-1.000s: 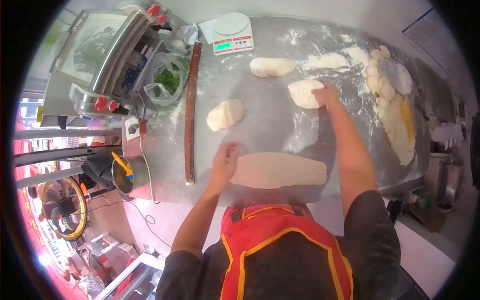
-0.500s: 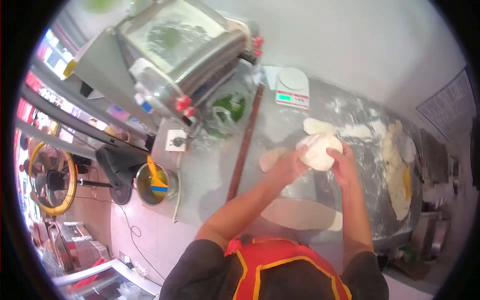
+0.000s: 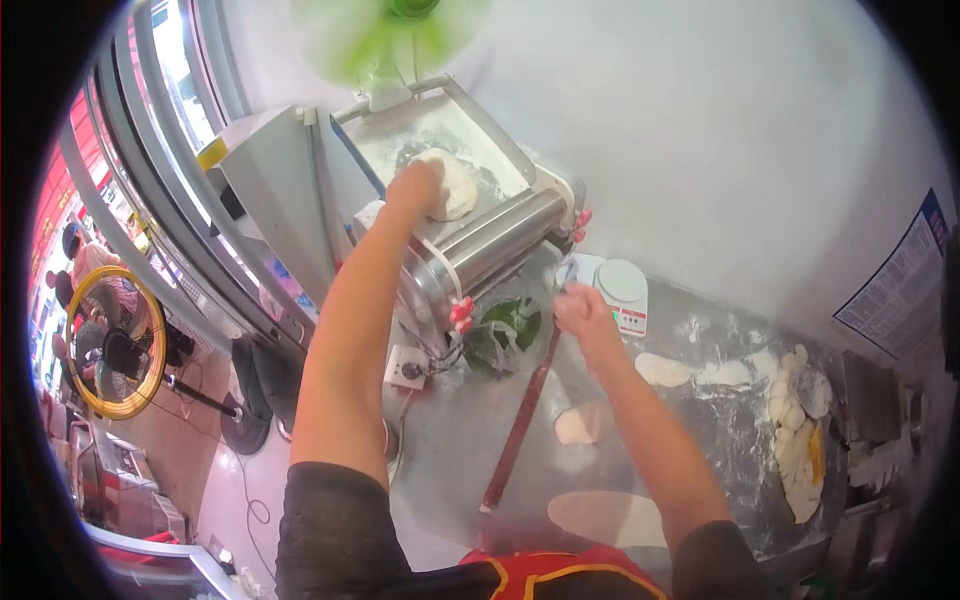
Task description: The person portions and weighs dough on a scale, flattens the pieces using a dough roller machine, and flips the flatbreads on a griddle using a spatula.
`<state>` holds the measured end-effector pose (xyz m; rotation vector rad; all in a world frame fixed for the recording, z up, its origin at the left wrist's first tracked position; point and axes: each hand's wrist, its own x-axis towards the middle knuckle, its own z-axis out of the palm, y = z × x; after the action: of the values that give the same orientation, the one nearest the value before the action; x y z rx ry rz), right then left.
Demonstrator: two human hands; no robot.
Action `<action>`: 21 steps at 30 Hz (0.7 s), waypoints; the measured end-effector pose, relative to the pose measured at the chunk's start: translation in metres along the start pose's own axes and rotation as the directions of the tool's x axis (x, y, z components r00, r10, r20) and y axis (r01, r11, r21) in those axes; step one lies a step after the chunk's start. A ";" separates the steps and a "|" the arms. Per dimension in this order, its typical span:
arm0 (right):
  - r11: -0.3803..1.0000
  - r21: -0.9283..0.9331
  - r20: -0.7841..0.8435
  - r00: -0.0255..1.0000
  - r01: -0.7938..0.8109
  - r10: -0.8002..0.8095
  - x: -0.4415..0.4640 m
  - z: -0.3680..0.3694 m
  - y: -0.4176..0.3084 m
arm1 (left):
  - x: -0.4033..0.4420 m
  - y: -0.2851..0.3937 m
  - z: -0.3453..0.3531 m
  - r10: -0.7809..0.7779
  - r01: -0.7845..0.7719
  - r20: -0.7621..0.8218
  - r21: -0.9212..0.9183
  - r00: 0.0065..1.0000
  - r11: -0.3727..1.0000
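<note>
My left hand point(image 3: 414, 192) is on the floured top tray point(image 3: 492, 150) of a dough sheeter with a steel roller point(image 3: 500, 240). Its fingers grip the edge of a flat, round piece of dough point(image 3: 456, 186). My right hand point(image 3: 585, 312) is closed in front of the sheeter, beside a clear plastic bag point(image 3: 545, 275) and left of a white kitchen scale point(image 3: 622, 282). Whether those fingers hold anything is hidden. Below that hand a long brown rolling pin point(image 3: 522, 432) lies on the grey worktop.
Dough pieces lie on the worktop: a small oval point(image 3: 582, 424), a large flat sheet point(image 3: 610, 517), another oval point(image 3: 662, 370) and a long lumpy mass point(image 3: 797, 470). Green leaves point(image 3: 505, 330) sit under plastic. A green fan point(image 3: 410, 8) spins above; a yellow-rimmed fan point(image 3: 117, 342) stands left.
The round dough, earlier between both hands over the worktop, is now on the sheeter's tray in my left hand. My right hand has let go and moved left toward the sheeter. The view has shifted.
</note>
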<state>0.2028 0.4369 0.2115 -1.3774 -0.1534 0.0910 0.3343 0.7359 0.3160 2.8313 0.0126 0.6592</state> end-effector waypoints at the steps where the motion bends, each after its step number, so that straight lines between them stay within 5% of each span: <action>1: 0.987 -0.163 -0.023 1.000 -0.010 0.006 -0.008 -0.018 0.010 | -0.005 0.006 -0.003 0.018 -0.023 0.094 0.058 0.995 0.998; 2: 0.948 -0.318 -0.048 0.999 -0.029 0.015 -0.013 -0.033 0.015 | -0.010 0.009 -0.004 0.029 -0.052 0.193 0.117 0.981 0.992; 5: 0.943 -0.296 -0.117 0.986 -0.150 0.120 -0.026 -0.046 0.012 | -0.024 0.009 0.007 0.292 -0.294 0.197 -0.020 0.936 0.956; 8: 0.903 -0.425 -0.047 0.998 -0.067 0.052 -0.005 -0.044 0.034 | -0.030 0.005 0.012 0.332 -0.315 0.145 -0.127 0.932 0.940; 13: 0.959 0.157 0.020 0.971 -0.237 0.237 0.041 0.022 0.028 | -0.043 0.020 0.006 0.260 -0.258 0.030 -0.069 0.965 0.964; 15: 0.848 0.407 0.033 0.934 -0.338 0.357 0.061 0.035 0.038 | -0.045 0.020 0.009 0.252 -0.256 -0.074 -0.062 0.965 0.965; 17: 0.664 0.621 0.114 0.886 -0.416 0.449 0.093 0.035 0.062 | -0.032 0.012 0.026 0.293 -0.293 -0.013 0.036 0.956 0.956; 21: 0.444 0.752 0.251 0.834 -0.488 0.492 0.124 0.046 0.087 | -0.036 0.020 0.019 0.146 -0.149 0.096 0.029 0.985 0.988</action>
<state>0.3200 0.5174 0.1414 -0.4526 0.2941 0.5894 0.3093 0.7099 0.2887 2.9154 -0.2057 0.5604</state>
